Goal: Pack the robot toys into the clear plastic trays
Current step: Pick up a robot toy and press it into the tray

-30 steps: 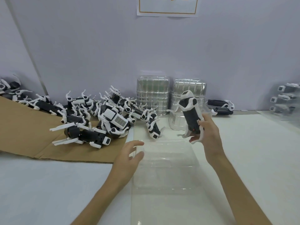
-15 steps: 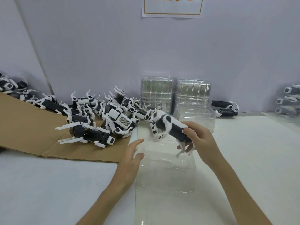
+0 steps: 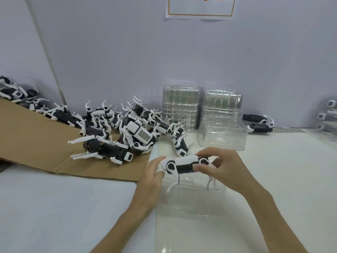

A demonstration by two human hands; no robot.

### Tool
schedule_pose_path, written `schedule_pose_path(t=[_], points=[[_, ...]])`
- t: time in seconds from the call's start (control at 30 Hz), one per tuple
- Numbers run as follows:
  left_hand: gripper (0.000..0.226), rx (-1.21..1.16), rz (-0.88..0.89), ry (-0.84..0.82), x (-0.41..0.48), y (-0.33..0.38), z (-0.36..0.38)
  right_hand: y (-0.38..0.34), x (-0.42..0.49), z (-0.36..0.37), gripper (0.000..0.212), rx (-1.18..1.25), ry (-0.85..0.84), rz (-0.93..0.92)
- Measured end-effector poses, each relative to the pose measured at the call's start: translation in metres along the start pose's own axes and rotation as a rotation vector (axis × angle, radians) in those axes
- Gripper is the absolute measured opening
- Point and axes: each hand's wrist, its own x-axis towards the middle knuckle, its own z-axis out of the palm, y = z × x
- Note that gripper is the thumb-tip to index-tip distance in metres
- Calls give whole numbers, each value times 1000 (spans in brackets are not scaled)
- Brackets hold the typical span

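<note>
The person is holding a black-and-white robot dog toy (image 3: 186, 164) level, back up, just above a clear plastic tray (image 3: 193, 199) that is lying on the white counter (image 3: 54, 207). The toy's white legs are hanging down into the tray's hollow. The right hand (image 3: 228, 168) is pinching the toy's body between thumb and curled fingers near one end. The left hand (image 3: 152, 178) is gripping the opposite end, thumb on top and fingers underneath.

Behind the hands, a single robot toy (image 3: 179, 143) is lying on the counter. To its left, a pile of robot toys (image 3: 127, 132) is sprawling across a flattened cardboard sheet (image 3: 36, 141), legs sticking up in all directions. Two stacks of clear trays (image 3: 179, 106) are standing against the wall, and one loose clear tray (image 3: 222, 136) is sitting in front of the right-hand stack. Further right, two more toys (image 3: 259, 123) are lying by the wall. A paper sign (image 3: 200, 8) is hanging on the wall above.
</note>
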Motion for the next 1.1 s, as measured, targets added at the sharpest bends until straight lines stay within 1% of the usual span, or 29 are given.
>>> schedule_pose_path(t=[0.1,0.17,0.27,0.33,0.37,0.47,0.53,0.6,0.7,0.8,0.87,0.9,0.97,1.03,1.1], points=[[40,25,1,-7,0,-2,0,1,-2,-3,44,-74,-68,-18],[42,40,0,-4,1,-3,-1,2,-2,-3,45,-114,-53,-43],[43,26,23,17,0,0,-1,3,-1,-1,40,-193,-3,-30],[49,36,49,27,-2,4,-1,5,0,1,41,-179,-9,-18],[50,45,70,30,-3,5,-1,6,0,3,40,-165,-15,-7],[49,79,128,31,-4,6,-2,7,0,8,25,-144,-44,54],[39,104,166,19,-4,6,-3,7,1,10,25,-135,-51,93],[29,136,189,3,-5,8,-3,6,1,11,25,-119,-19,114],[28,165,173,-10,-5,8,-3,6,0,10,24,-94,31,132],[32,175,159,-8,-5,8,-2,7,1,13,18,-142,-2,166],[27,165,166,14,-4,7,-1,7,2,17,11,-202,-35,171],[25,159,174,24,-3,7,-1,8,3,18,11,-228,-33,166],[26,148,179,39,-4,7,1,9,3,18,24,-270,-8,148],[33,113,153,65,-5,8,0,9,4,12,39,-191,23,200],[58,54,55,85,-5,8,-2,12,5,1,49,-25,23,363]])
